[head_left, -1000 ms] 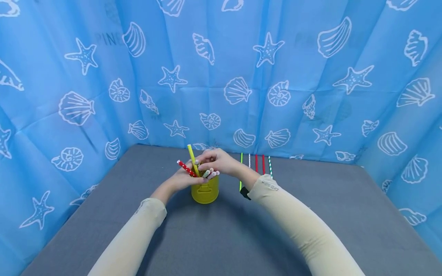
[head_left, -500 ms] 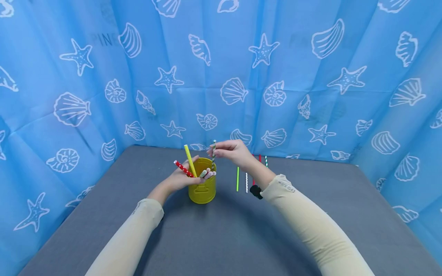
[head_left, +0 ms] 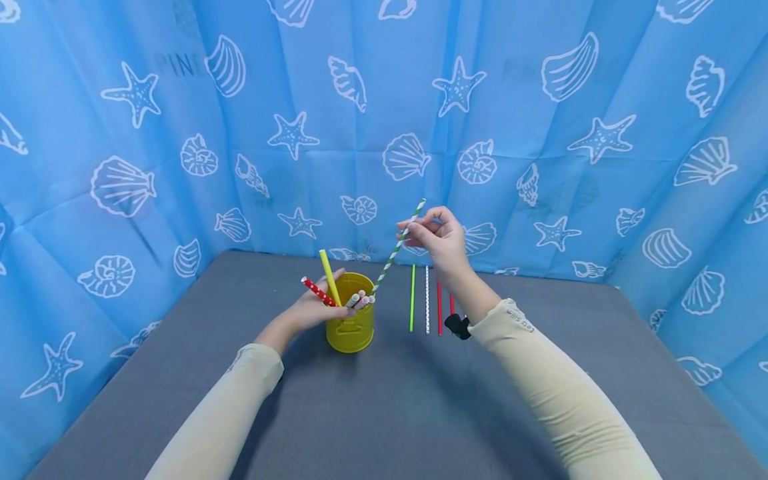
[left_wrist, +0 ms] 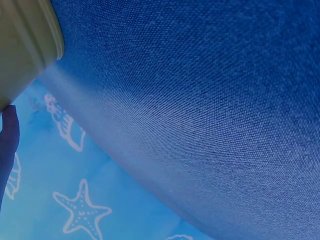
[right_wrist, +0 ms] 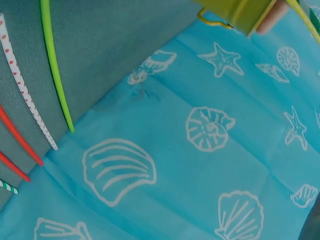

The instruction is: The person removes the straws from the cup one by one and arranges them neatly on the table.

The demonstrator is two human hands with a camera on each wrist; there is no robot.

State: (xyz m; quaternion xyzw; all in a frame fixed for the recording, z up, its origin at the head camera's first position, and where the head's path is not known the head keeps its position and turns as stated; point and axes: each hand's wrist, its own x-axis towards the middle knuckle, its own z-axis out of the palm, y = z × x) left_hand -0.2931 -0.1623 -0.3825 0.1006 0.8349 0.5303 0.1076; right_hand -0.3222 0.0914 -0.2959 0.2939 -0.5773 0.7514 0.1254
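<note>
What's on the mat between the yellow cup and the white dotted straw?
Head view: only the lime green straw lies between the yellow cup and the white dotted straw; otherwise bare grey mat.

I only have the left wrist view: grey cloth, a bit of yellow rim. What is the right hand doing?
Observer: The right hand pinches a green-and-white striped paper straw, tilted, its lower end at the yellow metal cup.
Operator: And the left hand?
Observer: The left hand holds that cup and a red dotted straw.
Operator: Anything on the table?
Observer: A plain green straw, a white dotted straw and a red straw lie side by side right of the cup.
</note>
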